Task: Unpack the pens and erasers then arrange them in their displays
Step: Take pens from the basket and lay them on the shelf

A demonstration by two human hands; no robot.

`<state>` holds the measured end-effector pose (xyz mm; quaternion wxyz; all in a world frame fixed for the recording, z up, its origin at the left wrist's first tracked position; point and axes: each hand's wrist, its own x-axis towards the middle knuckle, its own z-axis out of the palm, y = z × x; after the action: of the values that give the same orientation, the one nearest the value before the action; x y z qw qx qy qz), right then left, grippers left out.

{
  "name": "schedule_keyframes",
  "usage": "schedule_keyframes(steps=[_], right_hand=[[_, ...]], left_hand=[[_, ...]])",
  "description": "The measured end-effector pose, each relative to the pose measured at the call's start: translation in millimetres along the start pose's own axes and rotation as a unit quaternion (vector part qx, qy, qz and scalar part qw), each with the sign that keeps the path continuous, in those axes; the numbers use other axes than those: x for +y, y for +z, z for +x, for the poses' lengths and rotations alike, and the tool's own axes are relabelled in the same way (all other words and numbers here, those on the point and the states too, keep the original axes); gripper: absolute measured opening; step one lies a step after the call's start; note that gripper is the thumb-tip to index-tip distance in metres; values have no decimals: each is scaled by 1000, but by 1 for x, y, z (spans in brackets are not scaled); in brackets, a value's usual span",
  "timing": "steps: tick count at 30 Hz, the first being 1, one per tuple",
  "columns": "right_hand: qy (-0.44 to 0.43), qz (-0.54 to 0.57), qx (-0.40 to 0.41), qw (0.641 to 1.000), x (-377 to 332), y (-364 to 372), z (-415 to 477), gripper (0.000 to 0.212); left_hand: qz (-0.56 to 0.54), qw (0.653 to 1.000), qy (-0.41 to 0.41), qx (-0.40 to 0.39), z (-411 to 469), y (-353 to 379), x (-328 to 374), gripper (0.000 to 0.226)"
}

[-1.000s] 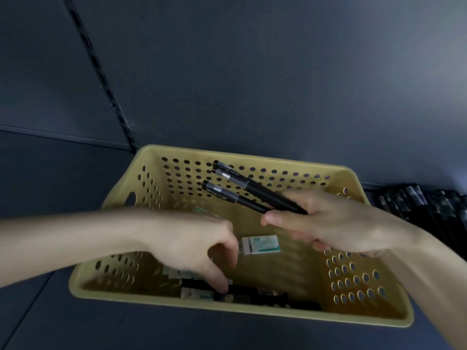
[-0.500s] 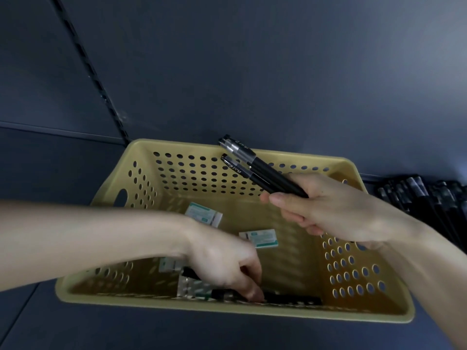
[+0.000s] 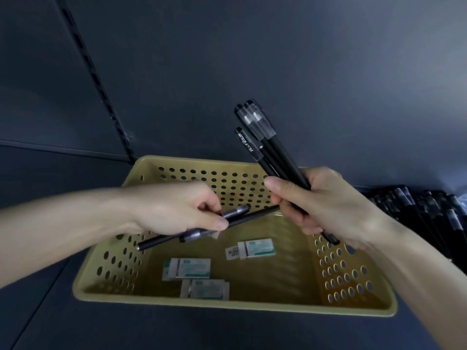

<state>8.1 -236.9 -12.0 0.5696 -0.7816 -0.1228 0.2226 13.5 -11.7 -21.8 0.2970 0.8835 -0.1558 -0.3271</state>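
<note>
Nearest lies the front rim of a yellow perforated basket (image 3: 227, 305), standing on a dark shelf (image 3: 50, 324). On its floor lie three wrapped erasers: one (image 3: 204, 289) at 6 o'clock just behind the rim, a second (image 3: 187, 268) touching it behind, and a third (image 3: 252, 248) apart toward the middle.

Above the basket's 9 o'clock side the left hand (image 3: 177, 210) has its grip closed, thumb and fingers pinching loose black pens (image 3: 252, 214). They lie nearly level, and the longest points toward 3 o'clock. They are blurred, so their count is unclear.

At 2 o'clock the right hand (image 3: 328, 210) has its grip wrapped round a bundle of black pens (image 3: 275, 152), capped ends tilted up toward 11 o'clock above the far rim. The tip of the left hand's longest pen reaches the right hand's fingers.

Further off, at 3 o'clock beside the basket, a pile of black pens (image 3: 429, 210) lies on the shelf against the dark back panel (image 3: 278, 59).
</note>
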Motion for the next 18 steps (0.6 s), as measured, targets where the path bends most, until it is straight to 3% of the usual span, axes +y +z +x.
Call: schedule_keyframes(steps=[4, 7, 14, 18], right_hand=[[15, 12, 3, 1000, -3, 3, -1, 42], [15, 53, 18, 998, -11, 7, 0, 34], [-12, 137, 70, 988, -22, 19, 1, 23], [-18, 109, 60, 992, -21, 19, -2, 27]], left_hand=[[-182, 979, 6, 94, -13, 5, 3, 26], [-308, 945, 30, 102, -17, 11, 14, 32], [-360, 919, 80, 138, -14, 20, 28, 31], [-430, 875, 84, 205, -16, 11, 20, 30]])
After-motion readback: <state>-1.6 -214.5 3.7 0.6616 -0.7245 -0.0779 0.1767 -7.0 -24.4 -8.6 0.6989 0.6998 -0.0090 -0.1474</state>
